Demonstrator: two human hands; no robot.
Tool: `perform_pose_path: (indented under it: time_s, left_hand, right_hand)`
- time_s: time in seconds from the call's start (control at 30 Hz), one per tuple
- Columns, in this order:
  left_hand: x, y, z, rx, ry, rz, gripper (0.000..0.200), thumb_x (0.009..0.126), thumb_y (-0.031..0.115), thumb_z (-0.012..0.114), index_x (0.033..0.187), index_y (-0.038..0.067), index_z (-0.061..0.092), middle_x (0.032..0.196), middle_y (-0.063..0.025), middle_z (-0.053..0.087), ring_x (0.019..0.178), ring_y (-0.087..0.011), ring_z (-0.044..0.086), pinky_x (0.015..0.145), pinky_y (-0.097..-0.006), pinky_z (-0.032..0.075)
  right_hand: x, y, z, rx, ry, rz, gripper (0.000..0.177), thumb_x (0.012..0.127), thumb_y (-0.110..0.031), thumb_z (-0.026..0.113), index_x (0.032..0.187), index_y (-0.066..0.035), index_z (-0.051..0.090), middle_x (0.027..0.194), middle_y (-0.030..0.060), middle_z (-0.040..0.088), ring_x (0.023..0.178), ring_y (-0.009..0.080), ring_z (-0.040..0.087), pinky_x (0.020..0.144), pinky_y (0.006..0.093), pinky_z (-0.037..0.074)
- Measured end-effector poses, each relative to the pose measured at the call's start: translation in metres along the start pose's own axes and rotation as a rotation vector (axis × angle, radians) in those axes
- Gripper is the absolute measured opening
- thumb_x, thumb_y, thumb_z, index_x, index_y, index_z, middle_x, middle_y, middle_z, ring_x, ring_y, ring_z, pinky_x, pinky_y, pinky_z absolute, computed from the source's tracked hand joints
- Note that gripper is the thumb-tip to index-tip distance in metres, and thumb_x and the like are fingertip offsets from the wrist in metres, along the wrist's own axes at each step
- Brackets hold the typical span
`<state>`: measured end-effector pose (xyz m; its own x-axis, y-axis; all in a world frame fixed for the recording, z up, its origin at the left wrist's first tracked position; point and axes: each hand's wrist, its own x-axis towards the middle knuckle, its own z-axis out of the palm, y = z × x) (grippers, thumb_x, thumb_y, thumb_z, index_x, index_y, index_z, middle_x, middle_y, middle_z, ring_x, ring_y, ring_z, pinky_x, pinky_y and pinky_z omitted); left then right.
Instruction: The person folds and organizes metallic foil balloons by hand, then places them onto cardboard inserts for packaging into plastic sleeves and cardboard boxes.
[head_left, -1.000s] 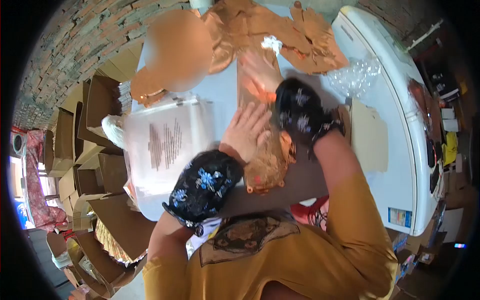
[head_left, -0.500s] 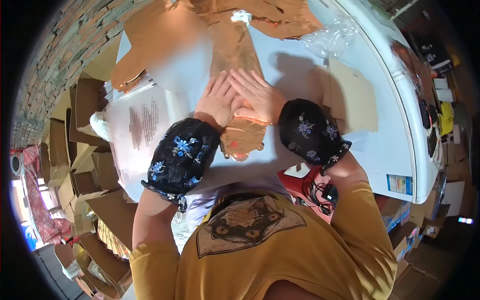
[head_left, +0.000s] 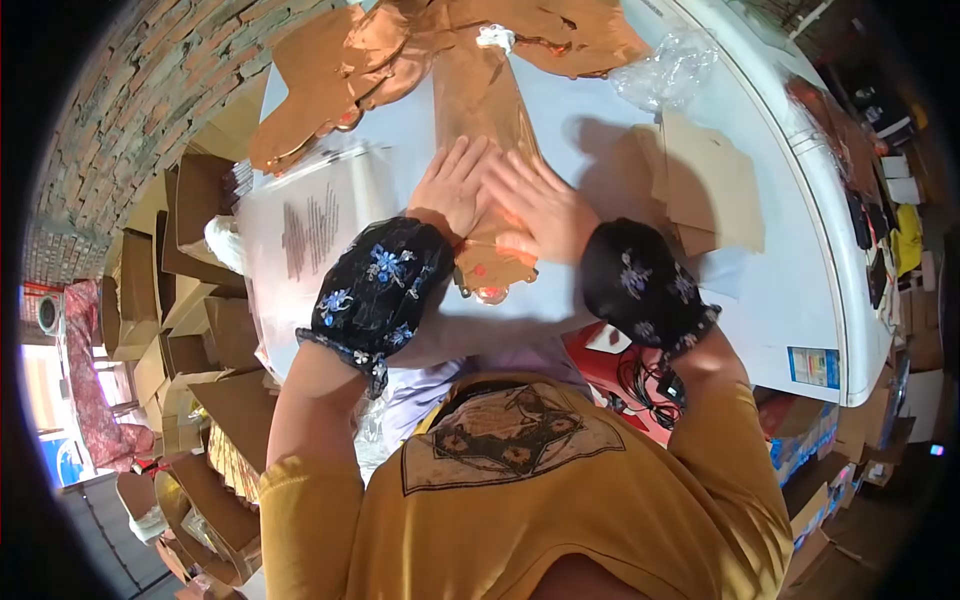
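A flat, shiny copper-coloured foil piece (head_left: 478, 95), which looks like an uninflated foil balloon, lies lengthwise on the white table (head_left: 580, 110). My left hand (head_left: 452, 192) rests flat on its left side, fingers stretched out and pointing away from me. On its right side lies my right hand (head_left: 550, 208), fingers extended and slightly blurred. Both hands cover the foil's middle. Its scalloped near end, with a small reddish mark, shows below them. A crumpled white scrap (head_left: 496, 39) sits at the far end of the foil.
More copper foil pieces (head_left: 335, 75) are heaped at the far left. Clear printed plastic bags (head_left: 325, 215) lie left of my hands. Cardboard sheets (head_left: 710, 185) and crumpled clear plastic (head_left: 668, 72) are on the right. Open cardboard boxes (head_left: 205, 215) stand beyond the table's left edge.
My right hand has slid a little to the right and away from my left, where the two overlapped before. The whole view has shifted slightly.
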<state>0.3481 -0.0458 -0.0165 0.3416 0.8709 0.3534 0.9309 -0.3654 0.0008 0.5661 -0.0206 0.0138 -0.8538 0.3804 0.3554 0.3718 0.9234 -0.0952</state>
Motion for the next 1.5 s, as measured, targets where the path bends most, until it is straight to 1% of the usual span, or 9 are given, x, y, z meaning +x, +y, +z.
perform_pose_path:
  time_s: [0.27, 0.37, 0.47, 0.63, 0.87, 0.97, 1.13, 1.37, 1.5]
  left_hand:
    - [0.003, -0.001, 0.006, -0.068, -0.025, -0.036, 0.053, 0.103, 0.037, 0.04, 0.153, 0.019, 0.035, 0.157, -0.0071, 0.035, 0.147, -0.0289, 0.027, 0.12, -0.0452, 0.021]
    - [0.004, 0.002, -0.001, -0.038, -0.079, -0.051, 0.053, 0.104, 0.037, 0.038, 0.154, 0.019, 0.033, 0.159, -0.0077, 0.033, 0.147, -0.0288, 0.027, 0.12, -0.0446, 0.021]
    - [0.004, 0.001, 0.002, -0.023, -0.082, -0.051, 0.053, 0.104, 0.037, 0.038, 0.154, 0.019, 0.032, 0.159, -0.0081, 0.033, 0.148, -0.0289, 0.027, 0.12, -0.0445, 0.021]
    - [0.004, 0.002, -0.002, -0.038, -0.092, -0.052, 0.052, 0.105, 0.035, 0.038, 0.154, 0.018, 0.033, 0.159, -0.0089, 0.032, 0.148, -0.0299, 0.027, 0.12, -0.0448, 0.021]
    - [0.004, 0.005, -0.001, -0.092, -0.06, -0.06, 0.049, 0.103, 0.035, 0.043, 0.148, 0.015, 0.041, 0.158, -0.0097, 0.034, 0.148, -0.0302, 0.026, 0.121, -0.0462, 0.021]
    - [0.003, 0.005, 0.001, -0.143, -0.026, -0.095, 0.047, 0.101, 0.036, 0.046, 0.141, 0.011, 0.048, 0.156, -0.0093, 0.036, 0.148, -0.0276, 0.028, 0.12, -0.0464, 0.022]
    - [0.002, 0.006, 0.002, -0.153, 0.002, -0.099, 0.047, 0.101, 0.039, 0.045, 0.137, 0.009, 0.051, 0.156, -0.009, 0.037, 0.148, -0.0278, 0.027, 0.12, -0.0463, 0.022]
    - [0.006, 0.012, -0.031, -0.453, -0.062, -0.23, 0.038, 0.099, 0.035, 0.053, 0.126, 0.011, 0.059, 0.123, -0.0122, 0.062, 0.12, -0.0332, 0.053, 0.105, -0.0468, 0.038]
    - [0.001, 0.012, -0.017, -0.349, -0.003, -0.207, 0.038, 0.099, 0.036, 0.05, 0.125, 0.009, 0.059, 0.121, -0.0122, 0.063, 0.121, -0.0309, 0.053, 0.105, -0.0448, 0.037]
  right_hand:
    - [-0.072, -0.041, -0.043, 0.246, -0.119, -0.263, 0.04, 0.095, -0.036, 0.059, 0.13, -0.016, 0.06, 0.14, 0.0122, 0.054, 0.132, 0.0308, 0.049, 0.111, 0.0453, 0.037]
    - [-0.096, 0.032, -0.098, -0.224, -0.113, 0.412, 0.053, 0.091, -0.043, 0.065, 0.128, -0.006, 0.059, 0.118, 0.0158, 0.063, 0.11, 0.0363, 0.057, 0.094, 0.0456, 0.046]
    - [-0.17, 0.109, -0.136, -0.56, 0.409, 0.869, 0.083, 0.081, -0.051, 0.074, 0.138, 0.002, 0.046, 0.115, 0.0261, 0.061, 0.108, 0.0414, 0.056, 0.092, 0.048, 0.046]
    - [-0.235, 0.167, -0.134, 0.229, 0.329, 1.464, 0.065, 0.085, -0.045, 0.074, 0.123, 0.002, 0.049, 0.091, 0.0193, 0.064, 0.089, 0.0316, 0.065, 0.082, 0.0426, 0.052]
    - [-0.23, 0.168, -0.138, -0.121, 0.63, 1.261, 0.043, 0.092, -0.033, 0.067, 0.112, 0.004, 0.056, 0.103, 0.0153, 0.068, 0.098, 0.0257, 0.067, 0.086, 0.0357, 0.052]
    - [-0.195, 0.131, -0.179, 0.678, 1.152, 1.113, 0.03, 0.099, -0.024, 0.059, 0.12, -0.002, 0.058, 0.111, 0.0076, 0.066, 0.098, 0.0171, 0.065, 0.088, 0.0327, 0.052]
    - [-0.071, 0.094, -0.114, 0.852, 0.877, 1.2, 0.038, 0.102, -0.026, 0.057, 0.131, -0.003, 0.051, 0.124, 0.0068, 0.061, 0.119, 0.017, 0.055, 0.099, 0.0301, 0.045]
    - [0.044, 0.063, 0.011, 0.076, 0.181, 0.916, 0.032, 0.091, -0.024, 0.064, 0.116, -0.005, 0.062, 0.111, 0.0169, 0.062, 0.102, 0.0339, 0.059, 0.091, 0.0412, 0.047]
    - [0.067, 0.066, 0.011, 0.08, 0.363, 0.159, 0.032, 0.09, -0.018, 0.065, 0.121, -0.011, 0.065, 0.117, 0.0097, 0.061, 0.106, 0.0308, 0.056, 0.094, 0.041, 0.047]
